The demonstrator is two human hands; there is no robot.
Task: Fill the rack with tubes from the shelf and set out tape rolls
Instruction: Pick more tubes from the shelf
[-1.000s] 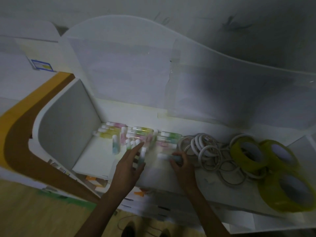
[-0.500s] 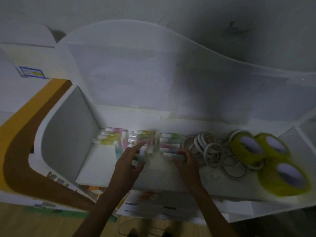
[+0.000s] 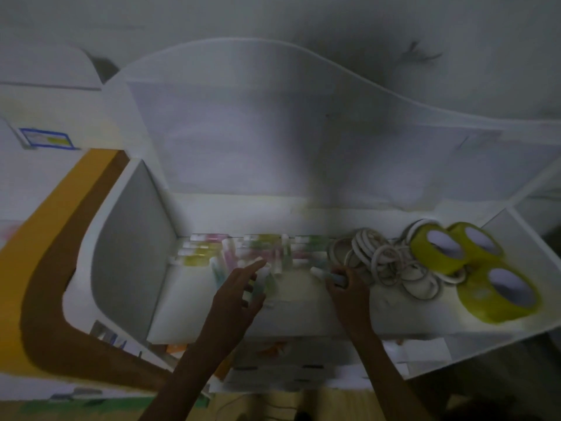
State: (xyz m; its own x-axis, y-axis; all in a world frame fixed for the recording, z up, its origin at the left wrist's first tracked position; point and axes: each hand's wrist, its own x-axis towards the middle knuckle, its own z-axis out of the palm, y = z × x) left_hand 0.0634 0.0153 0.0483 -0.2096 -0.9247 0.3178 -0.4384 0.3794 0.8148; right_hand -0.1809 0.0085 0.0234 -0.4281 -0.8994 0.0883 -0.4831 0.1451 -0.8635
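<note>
Blue-tinted tube (image 3: 329, 274) crosswise in right hand (image 3: 349, 291) grip, white cap leftward; left hand (image 3: 235, 294) fingers outstretched.

left hand (image 3: 235, 294) extended, right hand (image 3: 346, 284) curled

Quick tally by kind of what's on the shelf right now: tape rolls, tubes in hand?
Yellow tape rolls: 3
Tube in the right hand's grip: 1
Total: 4
Loose tubes and white rings: too blurred to count.
</note>
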